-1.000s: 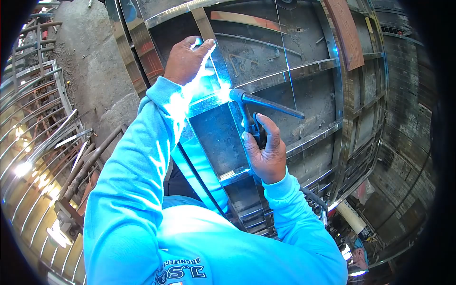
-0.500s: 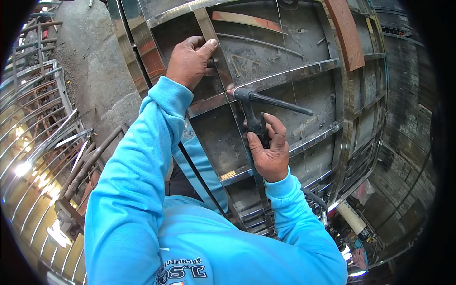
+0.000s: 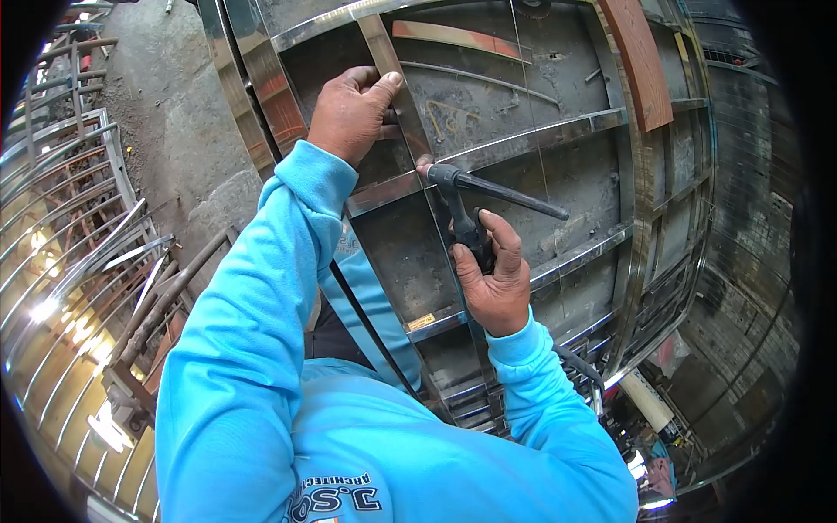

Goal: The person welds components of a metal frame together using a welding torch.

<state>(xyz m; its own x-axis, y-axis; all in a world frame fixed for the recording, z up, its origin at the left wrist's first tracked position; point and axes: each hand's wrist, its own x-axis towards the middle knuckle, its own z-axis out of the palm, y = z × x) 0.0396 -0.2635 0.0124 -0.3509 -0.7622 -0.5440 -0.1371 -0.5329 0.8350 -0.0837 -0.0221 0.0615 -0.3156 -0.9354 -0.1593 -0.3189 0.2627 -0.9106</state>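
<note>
My right hand (image 3: 499, 283) is wrapped around the black handle of a TIG welding torch (image 3: 466, 222). The torch's pinkish nozzle points left, right at a joint where shiny bars of a metal frame (image 3: 532, 139) meet. Its long black back cap sticks out to the right. Higher up, my left hand (image 3: 353, 113) grips an upright metal bar (image 3: 377, 44) of that frame, thumb on the near face and some fingers behind it, partly hidden.
A reddish-brown plank (image 3: 636, 65) lies across the frame's upper right. Inside one bay rest a curved strip (image 3: 458, 39) and a thin rod (image 3: 479, 78). On the left, curved metal grilles (image 3: 70, 235) stand beside the concrete floor (image 3: 174, 113).
The torch's back cap has tilted very slightly. Both hands stay in the same places, and the view has shifted a little.
</note>
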